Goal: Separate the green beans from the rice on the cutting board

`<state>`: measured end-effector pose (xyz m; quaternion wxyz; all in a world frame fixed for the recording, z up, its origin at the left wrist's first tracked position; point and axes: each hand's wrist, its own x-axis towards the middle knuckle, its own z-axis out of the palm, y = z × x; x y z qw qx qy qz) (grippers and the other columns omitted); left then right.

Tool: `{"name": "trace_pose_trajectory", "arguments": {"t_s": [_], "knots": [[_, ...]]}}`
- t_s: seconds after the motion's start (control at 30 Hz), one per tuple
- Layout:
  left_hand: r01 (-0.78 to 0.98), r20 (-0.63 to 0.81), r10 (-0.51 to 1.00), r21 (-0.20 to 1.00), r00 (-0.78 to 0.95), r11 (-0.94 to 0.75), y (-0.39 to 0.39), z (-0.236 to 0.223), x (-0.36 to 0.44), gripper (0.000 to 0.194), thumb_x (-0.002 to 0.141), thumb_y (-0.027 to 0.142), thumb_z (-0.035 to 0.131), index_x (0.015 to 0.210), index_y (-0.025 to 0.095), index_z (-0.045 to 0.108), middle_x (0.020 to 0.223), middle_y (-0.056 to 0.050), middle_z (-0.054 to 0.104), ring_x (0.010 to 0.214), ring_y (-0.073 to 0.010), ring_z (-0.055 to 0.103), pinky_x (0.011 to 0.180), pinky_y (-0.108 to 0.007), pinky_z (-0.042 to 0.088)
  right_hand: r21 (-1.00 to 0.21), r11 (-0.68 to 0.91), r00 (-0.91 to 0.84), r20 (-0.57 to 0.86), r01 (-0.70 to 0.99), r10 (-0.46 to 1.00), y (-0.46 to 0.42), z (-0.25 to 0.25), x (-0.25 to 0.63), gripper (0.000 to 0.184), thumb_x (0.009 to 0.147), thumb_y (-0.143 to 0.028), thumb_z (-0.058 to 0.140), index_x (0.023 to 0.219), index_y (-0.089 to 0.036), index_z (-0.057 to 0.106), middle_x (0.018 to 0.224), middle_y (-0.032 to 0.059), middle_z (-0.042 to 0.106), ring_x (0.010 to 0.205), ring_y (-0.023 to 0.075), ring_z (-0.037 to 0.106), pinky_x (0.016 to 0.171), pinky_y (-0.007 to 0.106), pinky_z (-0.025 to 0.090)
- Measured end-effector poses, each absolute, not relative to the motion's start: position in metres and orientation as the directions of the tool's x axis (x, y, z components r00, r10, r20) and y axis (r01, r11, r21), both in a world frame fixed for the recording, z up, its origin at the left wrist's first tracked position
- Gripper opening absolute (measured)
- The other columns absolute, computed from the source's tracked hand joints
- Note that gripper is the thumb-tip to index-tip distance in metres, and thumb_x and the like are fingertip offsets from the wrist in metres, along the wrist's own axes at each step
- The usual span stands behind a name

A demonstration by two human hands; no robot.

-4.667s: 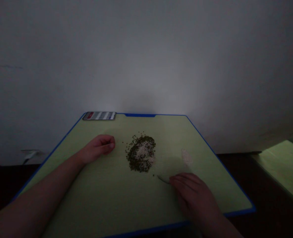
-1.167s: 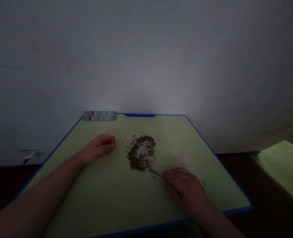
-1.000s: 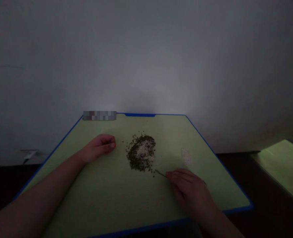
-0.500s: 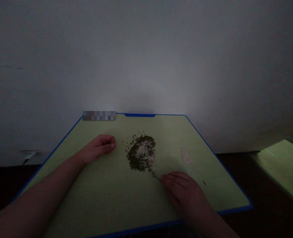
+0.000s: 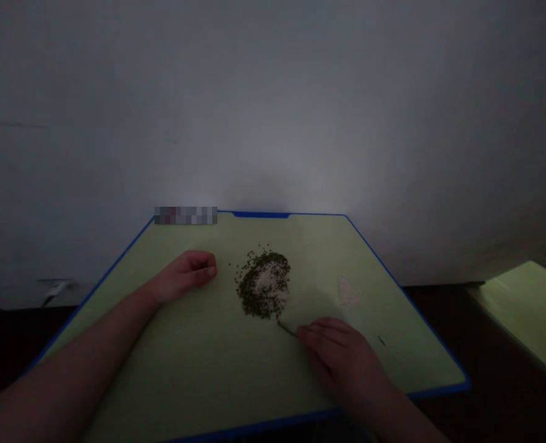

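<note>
The right hand (image 5: 341, 354) pinches the thin tool (image 5: 288, 329), its long axis slanting forward and left, tip at the near edge of the pile (image 5: 264, 286). The left hand (image 5: 187, 275) curls closed beside the pile. Below the pale wall (image 5: 273, 111), the blue-edged, yellow-green table (image 5: 199, 369) stands in dim light.

matt rough-looking wall (image 5: 273, 111), smooth pale-green tabletop (image 5: 199, 369), dull metal-looking thin tool (image 5: 287, 329)

no readable text, no legible labels, numbers or signs (dim light throughout)
</note>
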<state>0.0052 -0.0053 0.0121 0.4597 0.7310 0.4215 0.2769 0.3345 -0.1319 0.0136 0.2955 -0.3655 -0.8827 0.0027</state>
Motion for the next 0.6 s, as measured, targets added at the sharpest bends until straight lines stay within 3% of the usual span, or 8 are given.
{"name": "trace_pose_trajectory", "arguments": {"t_s": [0.6], "knots": [[0.346,0.018,0.869,0.913,0.494,-0.215,-0.0076,0.0135,0.0053,0.034,0.079,0.045,0.053,0.061,0.016,0.045,0.053,0.005,0.037,0.049,-0.0086,0.032,0.045,-0.021,0.026,-0.252,0.745,-0.565,0.516,0.618,0.644,-0.1308,0.0167,0.3315,0.029,0.086,-0.009,0.046,0.106,-0.014,0.067,0.095,0.0058,0.074,0.083,0.0184,0.067,0.08,0.034,0.055]]}}
